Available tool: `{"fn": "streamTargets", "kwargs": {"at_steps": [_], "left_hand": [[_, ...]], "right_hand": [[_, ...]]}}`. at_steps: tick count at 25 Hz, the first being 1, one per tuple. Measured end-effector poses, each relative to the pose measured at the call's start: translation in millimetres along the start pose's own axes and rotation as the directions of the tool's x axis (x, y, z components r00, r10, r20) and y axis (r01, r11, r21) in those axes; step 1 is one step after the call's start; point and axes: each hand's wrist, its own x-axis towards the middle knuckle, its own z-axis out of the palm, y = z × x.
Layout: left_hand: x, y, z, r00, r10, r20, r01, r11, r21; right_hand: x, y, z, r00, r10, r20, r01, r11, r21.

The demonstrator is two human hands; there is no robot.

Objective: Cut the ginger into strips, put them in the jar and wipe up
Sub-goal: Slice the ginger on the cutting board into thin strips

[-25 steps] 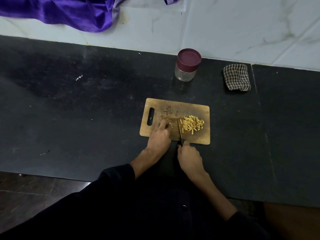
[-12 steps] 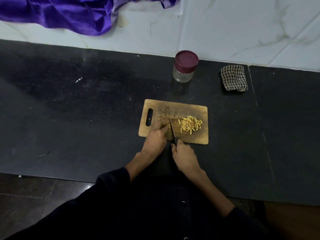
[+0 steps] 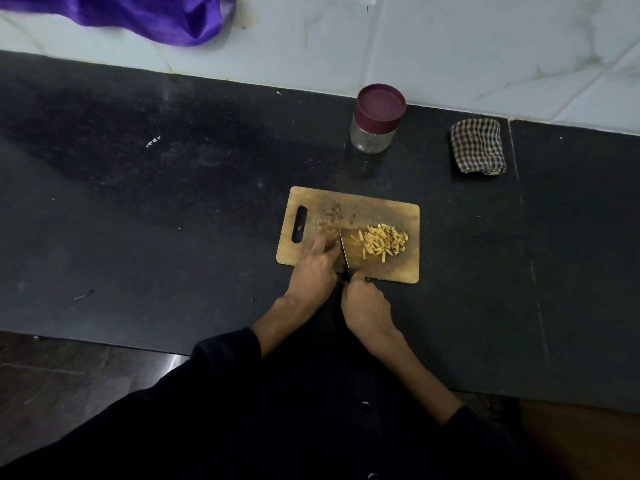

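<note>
Right hand (image 3: 367,306): wrapped round the knife (image 3: 343,249) handle, blade edge-down on the cutting board (image 3: 374,206), just left of the cut pile; keeps finished strips clear of the edge.
Left hand (image 3: 317,268): fingers bent, pressing down beside the blade, likely pinning an uncut ginger piece; piece itself hidden.
Ginger strips (image 3: 384,241): pale yellow short sticks, loose heap on board's right half.
Jar (image 3: 377,121): behind board, maroon lid on, looks empty.
Checked cloth (image 3: 478,147): folded, right of jar, well apart from board; likely parked for wiping.

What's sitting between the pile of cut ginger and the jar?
Only bare cutting board, then bare black counter, lie between the ginger strips and the lidded jar, in the head view.
</note>
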Motion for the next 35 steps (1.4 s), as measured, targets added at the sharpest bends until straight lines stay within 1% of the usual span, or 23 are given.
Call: {"fn": "streamTargets", "kwargs": {"at_steps": [2, 7, 10, 13, 15, 17, 21, 25, 30, 35], "left_hand": [[-1.4, 0.9, -0.2, 1.0, 0.01, -0.001, -0.01, 1.0, 0.014], [-0.1, 1.4, 0.7, 0.999, -0.023, 0.035, 0.019, 0.996, 0.091], [0.4, 1.4, -0.3, 0.999, -0.02, 0.046, 0.014, 0.99, 0.144], [-0.2, -1.3, 0.0, 0.999, -0.038, 0.015, 0.038, 0.999, 0.038], [-1.0, -5.4, 0.4, 0.998, -0.057, -0.027, 0.054, 0.996, -0.077], [-1.1, -7.3, 0.5, 0.997, -0.065, -0.044, 0.059, 0.99, -0.128], [-1.2, -6.8, 2.0, 0.998, -0.06, -0.018, 0.058, 0.994, -0.094], [-2.0, -5.4, 3.4, 0.998, -0.061, -0.014, 0.06, 0.996, -0.063], [-2.3, -1.2, 2.1, 0.998, -0.066, 0.001, 0.066, 0.997, -0.029], [-3.4, 3.7, -2.0, 0.999, -0.032, -0.018, 0.032, 0.999, 0.004]], "right_hand": [[1.5, 0.3, 1.1, 1.0, 0.003, 0.004, -0.003, 1.0, 0.007], [-2.3, 4.9, 2.1, 1.0, -0.016, -0.024, 0.018, 0.997, 0.08], [-0.6, 7.7, -1.5, 0.999, 0.019, -0.046, -0.014, 0.994, 0.112], [-1.2, 14.3, -6.2, 0.997, 0.039, -0.071, -0.031, 0.994, 0.106], [-3.9, 15.5, -5.9, 0.998, 0.019, -0.058, -0.013, 0.995, 0.099], [-5.0, 13.5, -3.4, 0.999, -0.014, -0.031, 0.017, 0.995, 0.095], [-3.6, 6.6, -0.7, 0.998, -0.067, -0.009, 0.067, 0.994, 0.081], [-2.6, 5.7, -1.6, 0.996, -0.086, -0.016, 0.087, 0.994, 0.067], [-2.7, 6.0, -2.4, 0.996, -0.086, -0.031, 0.088, 0.994, 0.059], [-1.3, 5.9, -3.0, 0.996, -0.09, -0.031, 0.091, 0.994, 0.057]]}}
